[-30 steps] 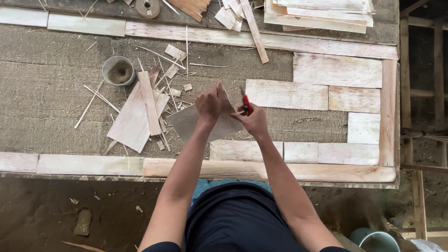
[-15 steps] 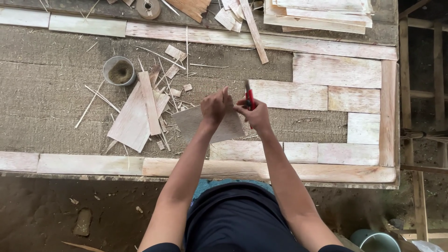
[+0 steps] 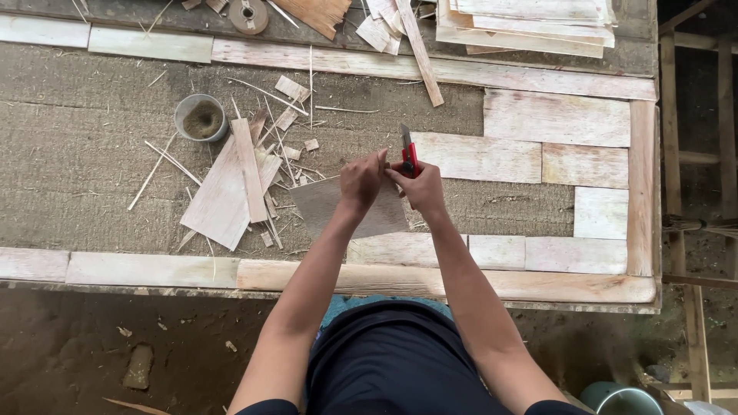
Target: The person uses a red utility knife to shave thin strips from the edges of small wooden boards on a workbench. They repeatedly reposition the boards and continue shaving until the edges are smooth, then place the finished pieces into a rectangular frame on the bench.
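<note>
Raised since the earlier frame, red utility knife (image 3: 408, 154) clenched blade-up in right hand (image 3: 419, 187), left hand (image 3: 360, 180) pinching grey veneer sheet (image 3: 338, 207) on workbench (image 3: 92, 161); keep fingertips off the edge.

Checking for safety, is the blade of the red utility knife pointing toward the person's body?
No, the red utility knife in the right hand has its blade pointing up the frame, away from the body.
</note>
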